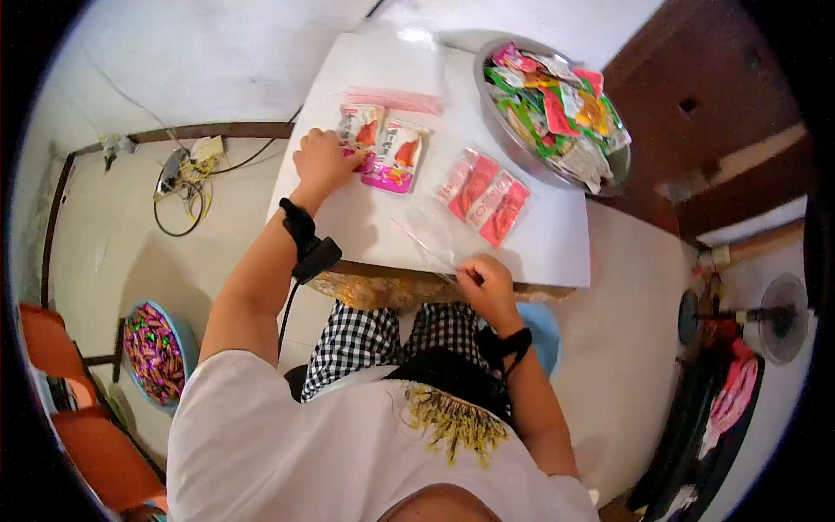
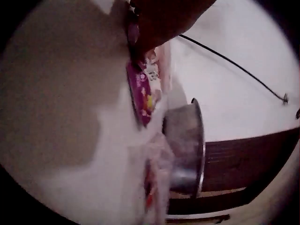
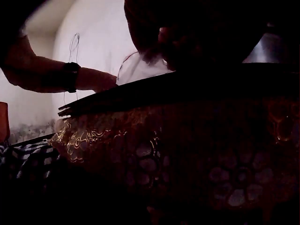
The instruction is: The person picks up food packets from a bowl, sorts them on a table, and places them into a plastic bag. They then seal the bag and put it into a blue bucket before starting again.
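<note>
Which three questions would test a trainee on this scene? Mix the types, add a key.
1. Multiple choice: What does the right hand pinch?
A) a power cable
B) the edge of the clear bag
C) an orange chair

2. True or false: The metal bowl is empty.

3. Short answer: Which hand is at the printed pouches?

Key:
1. B
2. False; the metal bowl is heaped with colourful packets.
3. The left hand.
</note>
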{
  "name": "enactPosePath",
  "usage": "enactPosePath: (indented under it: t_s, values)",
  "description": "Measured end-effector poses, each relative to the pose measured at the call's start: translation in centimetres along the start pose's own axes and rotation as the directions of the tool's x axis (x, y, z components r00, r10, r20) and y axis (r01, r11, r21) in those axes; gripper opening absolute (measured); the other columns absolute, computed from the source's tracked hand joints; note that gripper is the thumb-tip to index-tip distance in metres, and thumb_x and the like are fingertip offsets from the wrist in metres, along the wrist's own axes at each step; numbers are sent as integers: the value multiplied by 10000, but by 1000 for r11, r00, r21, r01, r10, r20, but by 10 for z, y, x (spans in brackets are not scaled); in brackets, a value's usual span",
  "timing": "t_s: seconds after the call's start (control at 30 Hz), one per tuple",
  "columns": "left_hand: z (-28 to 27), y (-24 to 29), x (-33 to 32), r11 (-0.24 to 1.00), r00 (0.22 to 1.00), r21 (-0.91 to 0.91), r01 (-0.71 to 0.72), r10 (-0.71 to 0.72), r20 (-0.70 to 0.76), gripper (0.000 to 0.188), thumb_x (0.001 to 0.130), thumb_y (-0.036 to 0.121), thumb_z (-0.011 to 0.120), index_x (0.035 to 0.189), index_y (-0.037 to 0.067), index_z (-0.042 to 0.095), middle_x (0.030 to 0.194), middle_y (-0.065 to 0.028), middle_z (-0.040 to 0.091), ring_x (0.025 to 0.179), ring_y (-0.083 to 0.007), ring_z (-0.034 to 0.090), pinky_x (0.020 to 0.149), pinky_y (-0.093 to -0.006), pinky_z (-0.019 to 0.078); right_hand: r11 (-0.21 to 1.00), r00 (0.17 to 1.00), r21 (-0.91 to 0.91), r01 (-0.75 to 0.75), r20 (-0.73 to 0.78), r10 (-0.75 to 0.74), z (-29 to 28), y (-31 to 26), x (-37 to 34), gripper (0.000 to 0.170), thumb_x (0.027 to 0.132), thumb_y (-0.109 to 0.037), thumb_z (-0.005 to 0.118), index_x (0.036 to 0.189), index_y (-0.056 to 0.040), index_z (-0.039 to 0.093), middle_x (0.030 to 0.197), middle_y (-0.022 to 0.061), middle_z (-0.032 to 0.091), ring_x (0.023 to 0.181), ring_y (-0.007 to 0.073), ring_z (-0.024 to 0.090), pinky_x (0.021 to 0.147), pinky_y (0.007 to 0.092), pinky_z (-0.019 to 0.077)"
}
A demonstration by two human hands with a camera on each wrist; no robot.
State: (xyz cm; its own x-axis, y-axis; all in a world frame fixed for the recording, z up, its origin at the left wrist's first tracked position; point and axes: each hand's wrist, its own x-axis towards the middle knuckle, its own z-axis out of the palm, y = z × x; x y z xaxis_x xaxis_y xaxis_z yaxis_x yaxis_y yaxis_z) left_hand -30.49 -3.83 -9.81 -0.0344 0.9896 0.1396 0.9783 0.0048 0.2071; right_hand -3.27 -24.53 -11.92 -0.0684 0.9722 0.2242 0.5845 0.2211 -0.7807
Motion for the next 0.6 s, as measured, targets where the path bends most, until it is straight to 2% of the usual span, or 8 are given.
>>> enactPosePath:
  t_s: [0.07,0.13,0.2,0.27,0.33,0.43,0.53,0.6]
  values:
    - [9,-2,6,997,998,-51,63,-63,8,551,708,503,764,940,20,636,1073,-157,598,1034,-323,577,774,-474,497,1000,1000,-28,9,5,-9,-1,0,0,79,794,-81,669,826,-20,631,733,104,584,672,256,584,612,354,460]
    - [16,-10,7,939,997,-345,12,-36,-63,424,752,362,764,913,11,588,920,-139,633,890,-296,619,706,-424,503,1000,1000,3,-7,-21,7,0,0,0,75,793,-80,663,826,-20,633,743,108,594,698,269,597,629,363,469]
    - [34,-28,11,797,996,-603,-34,-22,-84,362,802,322,728,908,9,580,840,-127,650,731,-241,638,599,-393,502,999,999,30,-33,-25,33,1,2,-3,72,790,-73,662,829,-18,634,741,108,594,707,269,603,632,356,474]
    - [39,-36,4,551,999,-834,43,-26,34,177,837,147,647,928,27,555,783,-61,636,605,-136,581,495,-293,443,995,995,93,-35,-91,43,2,2,-4,61,807,-53,659,838,-10,627,759,96,593,704,218,601,631,315,477]
    - [-14,-32,-33,377,991,-918,123,4,134,176,831,112,642,952,31,544,768,-46,639,579,-129,579,492,-272,443,974,986,213,-83,-125,111,3,2,-6,61,819,-47,658,848,-7,623,778,91,597,705,187,598,631,296,477]
    - [-66,-31,-87,345,970,-920,185,89,228,134,885,73,585,1016,54,561,802,-35,640,582,-61,550,447,-200,389,983,968,182,-21,-244,66,4,-7,-6,60,831,-43,652,865,-5,620,797,82,597,700,162,584,638,285,475]
    - [-84,-27,-136,160,882,-909,385,229,413,131,906,81,572,1033,48,567,821,-32,646,578,-51,565,428,-180,410,988,945,150,35,-325,16,4,-13,-2,52,830,-37,650,865,-5,626,787,82,594,689,175,585,640,290,476]
    - [-75,-26,-155,192,814,-886,422,350,464,133,917,68,555,1046,35,567,847,-37,652,569,-50,576,420,-170,431,987,941,157,40,-339,16,0,-22,1,56,830,-40,652,869,-7,630,790,84,598,691,183,590,641,295,476]
